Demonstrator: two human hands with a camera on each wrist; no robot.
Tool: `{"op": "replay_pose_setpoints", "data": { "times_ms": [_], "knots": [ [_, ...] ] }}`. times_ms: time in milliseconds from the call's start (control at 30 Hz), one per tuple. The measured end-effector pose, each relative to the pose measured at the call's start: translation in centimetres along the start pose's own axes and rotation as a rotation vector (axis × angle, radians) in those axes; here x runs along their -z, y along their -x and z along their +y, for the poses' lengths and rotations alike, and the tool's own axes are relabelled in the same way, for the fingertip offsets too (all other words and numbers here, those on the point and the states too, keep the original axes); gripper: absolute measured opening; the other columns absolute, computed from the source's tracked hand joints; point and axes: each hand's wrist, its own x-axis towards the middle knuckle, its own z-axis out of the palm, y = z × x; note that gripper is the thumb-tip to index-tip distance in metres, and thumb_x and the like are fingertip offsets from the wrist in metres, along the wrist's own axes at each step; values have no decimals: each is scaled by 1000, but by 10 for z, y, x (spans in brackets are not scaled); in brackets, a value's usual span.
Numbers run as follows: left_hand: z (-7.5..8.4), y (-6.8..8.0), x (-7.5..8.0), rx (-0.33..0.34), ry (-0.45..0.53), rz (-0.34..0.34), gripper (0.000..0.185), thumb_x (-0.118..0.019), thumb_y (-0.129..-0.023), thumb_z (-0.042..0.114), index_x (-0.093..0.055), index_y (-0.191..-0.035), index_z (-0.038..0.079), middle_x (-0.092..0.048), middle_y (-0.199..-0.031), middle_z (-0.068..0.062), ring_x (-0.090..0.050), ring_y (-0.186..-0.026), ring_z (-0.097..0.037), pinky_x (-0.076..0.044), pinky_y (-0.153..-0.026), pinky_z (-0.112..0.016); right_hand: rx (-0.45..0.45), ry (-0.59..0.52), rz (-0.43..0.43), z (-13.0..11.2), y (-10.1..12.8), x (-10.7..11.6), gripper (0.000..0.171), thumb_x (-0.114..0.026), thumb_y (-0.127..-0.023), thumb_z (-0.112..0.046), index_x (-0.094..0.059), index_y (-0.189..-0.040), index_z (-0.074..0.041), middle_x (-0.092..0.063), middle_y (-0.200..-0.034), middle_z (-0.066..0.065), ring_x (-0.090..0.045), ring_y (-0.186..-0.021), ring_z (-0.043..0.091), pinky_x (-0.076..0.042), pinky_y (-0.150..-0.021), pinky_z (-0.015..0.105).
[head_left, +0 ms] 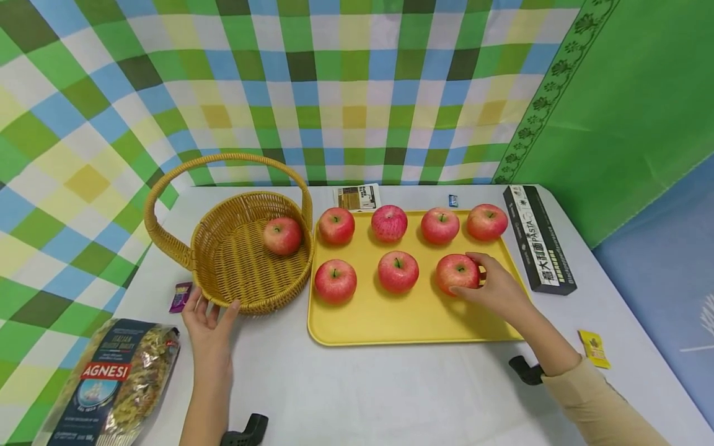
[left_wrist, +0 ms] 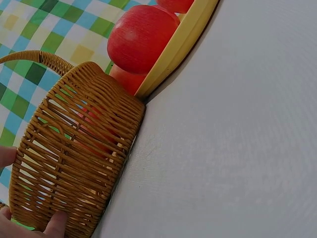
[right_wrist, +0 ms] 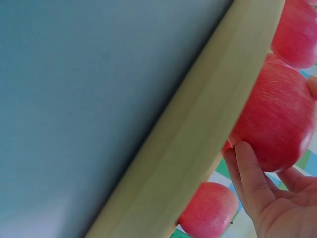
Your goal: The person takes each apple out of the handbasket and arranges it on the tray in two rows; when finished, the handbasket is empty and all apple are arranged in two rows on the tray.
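Right hand point(head_left: 496, 288) curled round an apple point(head_left: 457, 272) on the yellow tray point(head_left: 390, 322) (front row, rightmost). Left hand point(head_left: 209, 319) steadying the wicker basket point(head_left: 234, 272), fingers straight against its wall, one apple inside.

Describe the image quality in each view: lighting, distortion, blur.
Head view: even, soft light, faint shadows, wide-angle bending of the checked backdrop. Left wrist view: tilted, basket sharp, table bright. Right wrist view: very close, tray rim blurred, the apple in the right hand fairly clear.
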Motion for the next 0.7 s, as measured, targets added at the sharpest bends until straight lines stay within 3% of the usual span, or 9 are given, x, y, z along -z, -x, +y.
{"op": "replay_pose_setpoints", "data": {
  "times_ms": [433,700],
  "knots": [
    [2,1,0,-5,1,-1,77,-68,-89,5,-19,-146,22,-20,-154,-6,-26,-139,-26,-43,-98,-17,-10,-12,-35,-3,-1,1,90,-77,-81,-39,-31,-144,5,-43,-135,27,-49,-112,42,-46,-95,55],
    [0,0,0,-16,-1,-14,77,-68,-89,3,-20,-146,22,-21,-154,-6,-26,-138,-28,-41,-100,-19,-13,-4,-90,-9,2,15,92,-74,-82,-44,-29,-146,4,-41,-139,26,-50,-113,43,-48,-93,53]
  ]
}}
